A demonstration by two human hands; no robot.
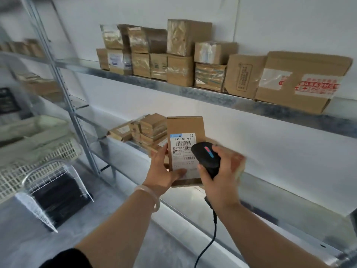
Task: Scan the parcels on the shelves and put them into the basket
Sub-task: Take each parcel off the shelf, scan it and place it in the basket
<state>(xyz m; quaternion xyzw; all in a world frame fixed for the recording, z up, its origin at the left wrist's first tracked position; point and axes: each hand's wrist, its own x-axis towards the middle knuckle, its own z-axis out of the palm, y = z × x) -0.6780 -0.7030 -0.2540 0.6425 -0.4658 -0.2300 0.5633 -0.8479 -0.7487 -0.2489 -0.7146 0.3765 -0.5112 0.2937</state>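
Note:
My left hand (164, 171) grips a flat brown parcel (185, 128) upright, thumb across the bottom of its white barcode label (182, 149), which faces me. My right hand (222, 176) holds a black corded barcode scanner (205, 157) just right of the label, its head with a red and blue light partly covering the label's right edge. Both hands are in front of the lower metal shelf (270, 200). A white slatted plastic basket (38, 161) sits at the left, blurred.
The upper shelf (212, 97) carries a row of stacked cardboard boxes (179, 55). A small pile of flat parcels (148, 130) lies on the lower shelf behind the held one. A wire-frame stand with a black bag (58, 194) stands on the floor at left. The scanner's cable (210, 240) hangs down.

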